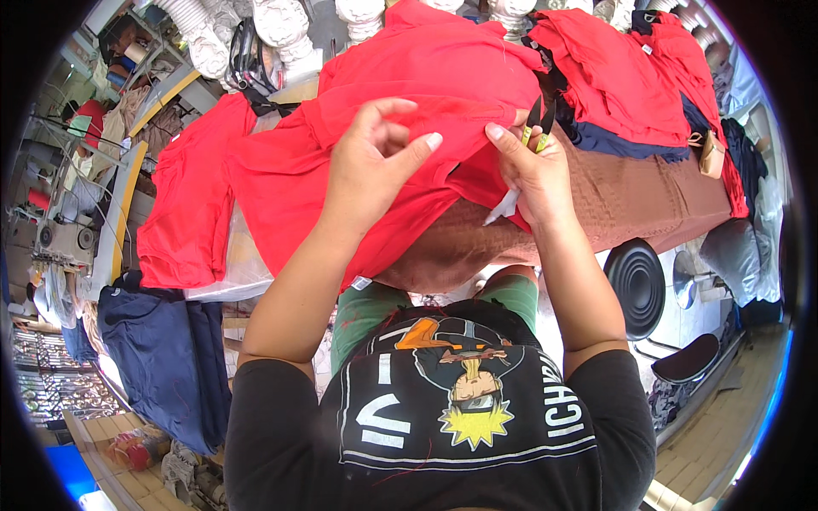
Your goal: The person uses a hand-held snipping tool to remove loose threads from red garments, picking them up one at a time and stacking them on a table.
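Note:
A large red garment [426,77] lies spread over the table in front of me, one part hanging over the near edge. My left hand [371,157] is above it, thumb and fingers apart, with nothing visible between them. Thread snips [545,119] with dark blades and yellow markings are in my right hand [538,175], blades pointing away from me. The thumb of that hand lies at the red cloth's edge. Below its fingers hangs a small whitish piece [504,207], whose kind I cannot make out.
The table has a brown cover [630,187]. More red and navy garments [622,85] lie at the far right, and a red one [192,200] at the left. Navy cloth [166,358] hangs lower left. A black round stool [635,288] stands right; white balusters [281,30] line the back.

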Demonstrator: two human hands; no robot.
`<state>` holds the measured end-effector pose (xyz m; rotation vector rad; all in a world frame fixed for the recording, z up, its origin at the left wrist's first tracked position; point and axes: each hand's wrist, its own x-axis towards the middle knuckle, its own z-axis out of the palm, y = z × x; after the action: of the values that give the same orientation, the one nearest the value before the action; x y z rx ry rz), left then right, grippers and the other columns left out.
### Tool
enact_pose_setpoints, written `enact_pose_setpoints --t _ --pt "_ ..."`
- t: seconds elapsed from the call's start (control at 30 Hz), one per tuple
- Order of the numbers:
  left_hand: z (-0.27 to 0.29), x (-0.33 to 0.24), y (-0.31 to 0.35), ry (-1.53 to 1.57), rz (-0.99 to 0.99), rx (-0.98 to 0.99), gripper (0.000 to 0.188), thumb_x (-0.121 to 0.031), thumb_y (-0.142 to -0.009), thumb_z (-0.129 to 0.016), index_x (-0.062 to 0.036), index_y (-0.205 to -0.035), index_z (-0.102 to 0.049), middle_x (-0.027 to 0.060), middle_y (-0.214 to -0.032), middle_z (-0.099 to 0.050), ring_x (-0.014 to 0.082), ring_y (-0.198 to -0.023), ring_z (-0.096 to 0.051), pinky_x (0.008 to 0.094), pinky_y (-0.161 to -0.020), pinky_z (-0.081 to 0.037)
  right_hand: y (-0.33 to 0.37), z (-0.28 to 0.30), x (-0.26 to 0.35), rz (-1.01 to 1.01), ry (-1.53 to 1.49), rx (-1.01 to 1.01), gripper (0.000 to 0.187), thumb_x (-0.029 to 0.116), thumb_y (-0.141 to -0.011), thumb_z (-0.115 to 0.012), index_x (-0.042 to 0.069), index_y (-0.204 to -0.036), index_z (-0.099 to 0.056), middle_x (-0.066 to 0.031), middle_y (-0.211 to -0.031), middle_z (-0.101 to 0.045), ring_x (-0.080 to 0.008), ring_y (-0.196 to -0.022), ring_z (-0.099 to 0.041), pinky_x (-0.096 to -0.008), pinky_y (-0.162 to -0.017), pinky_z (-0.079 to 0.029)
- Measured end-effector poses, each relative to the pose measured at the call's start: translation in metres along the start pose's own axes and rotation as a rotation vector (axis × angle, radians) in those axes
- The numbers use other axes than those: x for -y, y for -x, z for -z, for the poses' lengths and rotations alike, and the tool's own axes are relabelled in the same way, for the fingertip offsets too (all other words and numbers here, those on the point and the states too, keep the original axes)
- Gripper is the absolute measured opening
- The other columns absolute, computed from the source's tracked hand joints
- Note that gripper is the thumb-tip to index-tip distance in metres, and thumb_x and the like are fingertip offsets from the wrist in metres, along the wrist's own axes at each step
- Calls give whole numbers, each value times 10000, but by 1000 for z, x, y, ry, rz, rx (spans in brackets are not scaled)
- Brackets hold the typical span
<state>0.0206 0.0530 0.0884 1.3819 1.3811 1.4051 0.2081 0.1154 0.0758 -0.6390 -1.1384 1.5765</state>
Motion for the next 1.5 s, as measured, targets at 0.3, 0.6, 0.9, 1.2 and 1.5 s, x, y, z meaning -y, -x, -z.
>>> enact_pose_setpoints --t 0.3,0.6,0.9,1.2,1.5 --pt "-19 -14 3 179 -353 -91 618 25 -895 -592 -40 -1457 -342 140 -1405 -454 157 -1234 -481 270 -979 -429 -21 25 28 3 107 249 131 133 -906 -660 112 -1003 -574 90 -552 -416 -16 -403 -289 -206 -386 -198" --pt "-21 -59 102 485 -409 945 1077 -563 -809 -567 79 -1457 6 270 -1536 -112 401 -1411 -203 461 -1122 -232 -6 54 -1 -255 284 99 146 130 -870 -717 112 -965 -607 145 -666 -463 46 -516 -357 -146 -457 -267" --pt "-69 -73 111 1397 -309 1398 1299 -721 -730 -613 176 -1430 13 341 -1500 -182 388 -1391 -289 404 -1091 -299 6 42 -30 -223 89 103 136 96 -862 -719 120 -954 -622 155 -674 -463 48 -533 -382 -146 -464 -274" --pt "12 -66 49 172 -222 993 500 -283 -788 -727 -31 -1206 -617 134 -1301 -556 292 -1239 -481 386 -1024 -382 14 50 -46 -139 132 214 132 42 -816 -755 95 -857 -642 142 -719 -478 33 -644 -431 -156 -559 -353" --pt "-33 34 28 -468 -284 27 206 -163 -758 -765 -39 -916 -720 43 -945 -643 208 -873 -587 321 -783 -467 24 53 -44 -105 214 222 116 53 -831 -736 39 -936 -688 80 -780 -623 2 -681 -523 -177 -599 -415"
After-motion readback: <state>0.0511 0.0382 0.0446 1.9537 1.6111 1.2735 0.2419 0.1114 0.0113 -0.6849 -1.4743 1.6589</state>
